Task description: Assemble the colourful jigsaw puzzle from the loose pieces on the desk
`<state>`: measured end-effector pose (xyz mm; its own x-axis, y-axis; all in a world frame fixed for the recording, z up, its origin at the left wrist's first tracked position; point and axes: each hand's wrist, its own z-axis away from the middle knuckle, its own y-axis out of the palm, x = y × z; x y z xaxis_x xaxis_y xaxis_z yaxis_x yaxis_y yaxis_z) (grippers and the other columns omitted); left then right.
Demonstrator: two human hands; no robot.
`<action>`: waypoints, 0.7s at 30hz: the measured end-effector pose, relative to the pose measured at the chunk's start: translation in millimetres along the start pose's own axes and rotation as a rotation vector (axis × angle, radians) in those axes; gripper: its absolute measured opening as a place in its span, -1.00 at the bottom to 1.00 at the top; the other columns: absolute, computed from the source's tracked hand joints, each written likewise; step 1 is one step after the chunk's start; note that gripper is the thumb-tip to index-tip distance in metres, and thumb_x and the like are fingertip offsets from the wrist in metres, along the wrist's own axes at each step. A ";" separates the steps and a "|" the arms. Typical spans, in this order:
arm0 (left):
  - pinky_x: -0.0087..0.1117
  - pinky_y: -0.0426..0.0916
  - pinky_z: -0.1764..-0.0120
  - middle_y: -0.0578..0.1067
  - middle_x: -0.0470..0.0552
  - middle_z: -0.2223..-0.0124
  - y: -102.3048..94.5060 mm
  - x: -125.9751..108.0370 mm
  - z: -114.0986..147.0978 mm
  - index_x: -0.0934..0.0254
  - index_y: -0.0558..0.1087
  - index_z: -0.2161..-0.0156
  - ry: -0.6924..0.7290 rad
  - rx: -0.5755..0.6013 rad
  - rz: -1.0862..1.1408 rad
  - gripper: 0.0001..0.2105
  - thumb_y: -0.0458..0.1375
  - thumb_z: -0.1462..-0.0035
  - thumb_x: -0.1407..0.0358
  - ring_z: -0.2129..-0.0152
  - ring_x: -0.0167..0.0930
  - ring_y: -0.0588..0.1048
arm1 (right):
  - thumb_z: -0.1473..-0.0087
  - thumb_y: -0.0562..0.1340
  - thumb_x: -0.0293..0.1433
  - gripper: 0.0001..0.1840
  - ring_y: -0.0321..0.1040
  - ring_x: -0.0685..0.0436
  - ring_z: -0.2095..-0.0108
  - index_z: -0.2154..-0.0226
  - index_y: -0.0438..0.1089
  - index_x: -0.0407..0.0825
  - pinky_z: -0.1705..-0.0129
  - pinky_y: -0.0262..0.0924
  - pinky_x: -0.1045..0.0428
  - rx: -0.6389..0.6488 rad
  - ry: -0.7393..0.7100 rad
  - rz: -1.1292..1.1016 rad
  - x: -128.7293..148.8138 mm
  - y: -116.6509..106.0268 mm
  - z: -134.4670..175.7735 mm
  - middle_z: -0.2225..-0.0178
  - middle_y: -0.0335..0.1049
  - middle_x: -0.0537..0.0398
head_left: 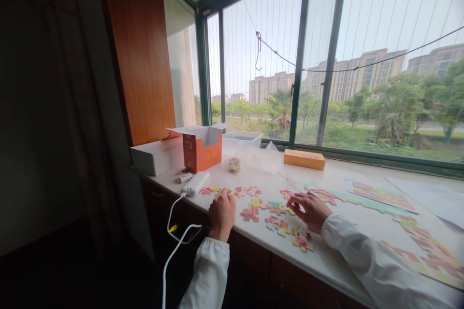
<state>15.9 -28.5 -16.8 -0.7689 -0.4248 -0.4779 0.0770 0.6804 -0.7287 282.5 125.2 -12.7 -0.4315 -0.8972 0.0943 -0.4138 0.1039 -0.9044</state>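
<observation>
My left hand (222, 212) rests at the front edge of the counter with its fingers curled in; whatever they may hold is hidden. Close by it lie loose jigsaw puzzle pieces (250, 212). My right hand (311, 210) is over the counter, fingers reaching left and somewhat apart, nearest to more puzzle pieces (277, 207). Below it lies a pink and yellow piece (302, 241). Farther right, a partly joined puzzle border (362, 203) runs along the back and bends down the right side, partly behind my right sleeve.
An orange box (210, 152) stands open beside a white box (145, 157). Behind is a clear plastic tub (242, 137). A white power bank (195, 183) trails a white cable (174, 251). A yellow box (303, 159), a plastic bag (266, 159), a picture sheet (382, 195) and white paper (431, 198) lie farther back.
</observation>
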 end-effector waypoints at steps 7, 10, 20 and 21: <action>-0.39 0.20 0.36 0.60 0.05 0.21 -1.1 -3.2 2.0 0.16 0.50 0.14 -0.033 0.048 -0.047 -0.74 -0.05 -0.29 0.29 0.35 -0.31 0.53 | -0.28 0.01 -0.24 -0.66 0.41 -0.10 0.31 0.27 0.48 0.09 0.09 0.13 -0.09 0.029 0.009 0.001 0.7 -0.7 1.0 0.32 0.50 0.08; -0.38 0.20 0.37 0.60 0.04 0.22 -1.1 -3.0 2.3 0.13 0.50 0.14 -0.027 0.043 -0.055 -0.74 -0.06 -0.29 0.28 0.35 -0.29 0.53 | -0.28 0.02 -0.24 -0.66 0.41 -0.09 0.32 0.26 0.49 0.09 0.09 0.13 -0.09 0.035 0.007 0.001 0.4 -0.3 1.0 0.32 0.50 0.07; -0.36 0.24 0.34 0.60 0.05 0.24 0.3 -2.0 1.2 0.09 0.50 0.11 -0.037 0.052 -0.076 -0.72 -0.07 -0.29 0.25 0.36 -0.27 0.54 | -0.28 0.02 -0.26 -0.67 0.40 -0.10 0.30 0.27 0.48 0.09 0.13 0.12 -0.08 0.044 0.015 0.009 0.0 1.2 0.2 0.33 0.50 0.07; -0.36 0.25 0.34 0.60 0.04 0.25 0.4 -1.9 1.1 0.09 0.50 0.11 -0.035 0.058 -0.083 -0.72 -0.07 -0.28 0.25 0.36 -0.27 0.54 | -0.28 0.02 -0.26 -0.67 0.40 -0.10 0.30 0.27 0.48 0.09 0.13 0.11 -0.08 0.043 0.014 0.007 0.2 1.1 0.1 0.33 0.50 0.07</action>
<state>18.1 -28.1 -16.8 -0.7516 -0.4995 -0.4308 0.0515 0.6066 -0.7933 282.0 125.1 -13.7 -0.4457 -0.8903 0.0938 -0.3761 0.0911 -0.9221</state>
